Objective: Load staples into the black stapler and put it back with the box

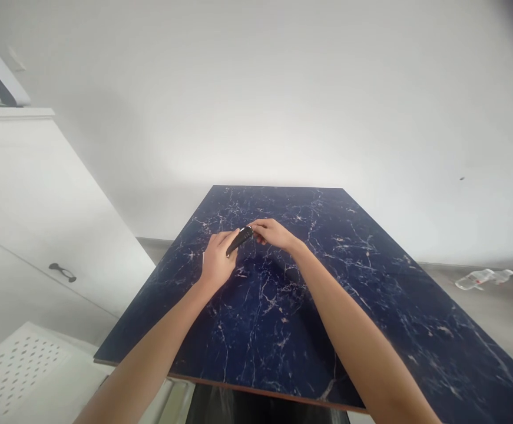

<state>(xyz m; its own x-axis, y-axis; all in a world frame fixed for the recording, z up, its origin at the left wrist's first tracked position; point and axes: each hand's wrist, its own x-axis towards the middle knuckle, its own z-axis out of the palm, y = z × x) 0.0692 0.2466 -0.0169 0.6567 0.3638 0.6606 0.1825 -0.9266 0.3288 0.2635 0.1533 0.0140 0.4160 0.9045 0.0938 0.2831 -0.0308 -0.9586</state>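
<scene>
Above the middle of the dark blue marbled table (265, 353), my left hand (219, 259) is wrapped round a slim black handheld object (240, 240), which slants up to the right. It has a row of small marks along its side and a shiny bit at its upper end; its exact kind cannot be made out. My right hand (271, 234) is closed at that upper end, thumb and fingertips pinched together against it. Whatever lies between those fingertips is hidden or too small to tell.
A white cabinet (39, 194) with a dark handle (62, 272) stands to the left. A white perforated panel (15, 371) is low at the left. Behind the table rises a pale wall (283, 88). Clear plastic bottles (481, 278) lie on the floor at the right.
</scene>
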